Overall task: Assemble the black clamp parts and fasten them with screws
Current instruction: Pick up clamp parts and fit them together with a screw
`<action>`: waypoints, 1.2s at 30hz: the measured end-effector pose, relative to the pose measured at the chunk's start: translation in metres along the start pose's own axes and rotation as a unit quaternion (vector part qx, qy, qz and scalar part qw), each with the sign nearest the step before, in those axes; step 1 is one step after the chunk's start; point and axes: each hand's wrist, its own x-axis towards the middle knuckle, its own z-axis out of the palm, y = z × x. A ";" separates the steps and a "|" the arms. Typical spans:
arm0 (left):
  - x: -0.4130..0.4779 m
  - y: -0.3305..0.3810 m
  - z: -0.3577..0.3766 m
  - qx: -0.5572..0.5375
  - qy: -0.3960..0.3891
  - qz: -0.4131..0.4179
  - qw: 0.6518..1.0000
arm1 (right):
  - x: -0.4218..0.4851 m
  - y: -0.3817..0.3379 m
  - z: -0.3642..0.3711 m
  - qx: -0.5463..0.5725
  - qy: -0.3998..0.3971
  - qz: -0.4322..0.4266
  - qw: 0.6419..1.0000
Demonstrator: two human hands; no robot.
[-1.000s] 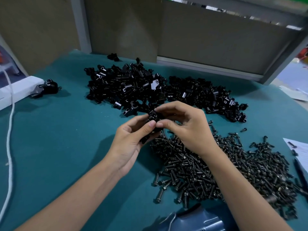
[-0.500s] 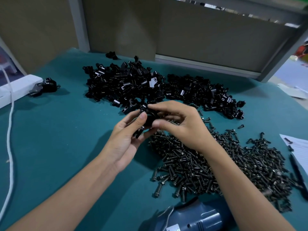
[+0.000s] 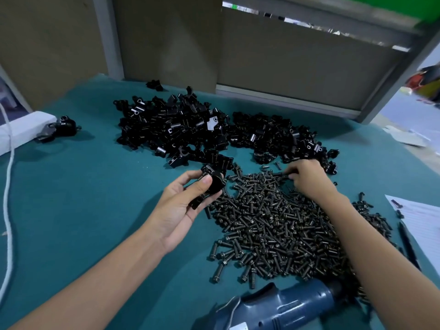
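Head view, from the left edge across: a white cord (image 3: 8,186) runs down the left side of the frame over the teal bench (image 3: 71,210), passing a white box (image 3: 21,129) at the upper left. Just beside the box's right end lies a lone assembled clamp (image 3: 63,127). In the upper middle, a broad heap of loose clamp parts (image 3: 171,132) spreads over the bench and runs on to the right in a second, lower mound.

Below that heap, at the centre of the frame, the left hand (image 3: 183,206) is turned palm-up and grasps a black clamp (image 3: 213,184). The thumb presses on its near face and the fingers curl round behind it, with part of the clamp sticking out below the thumb. The clamp is held just left of the big pile of screws (image 3: 273,229), which fills the middle right of the frame.

The right hand (image 3: 307,178) reaches over the upper edge of that pile with its fingers curled downward. The tips are blurred, but they appear to pinch a single screw (image 3: 282,174) lying level at the top of the pile.

At the bottom edge, a blue power screwdriver (image 3: 285,308) lies on the bench under the right forearm, its nose against the screws. At the far right lies a sheet of paper (image 3: 423,220), with a dark pen (image 3: 408,244) along its left edge.
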 end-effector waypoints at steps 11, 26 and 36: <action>-0.004 0.001 0.006 0.028 -0.009 0.010 1.000 | -0.036 -0.094 -0.034 0.188 0.086 -0.149 0.967; -0.001 0.004 0.003 0.092 -0.009 0.056 0.994 | -0.068 -0.156 -0.024 0.181 0.165 -0.322 0.914; 0.000 0.007 0.000 0.135 -0.012 0.058 0.989 | -0.076 -0.157 -0.021 0.206 0.138 -0.299 0.921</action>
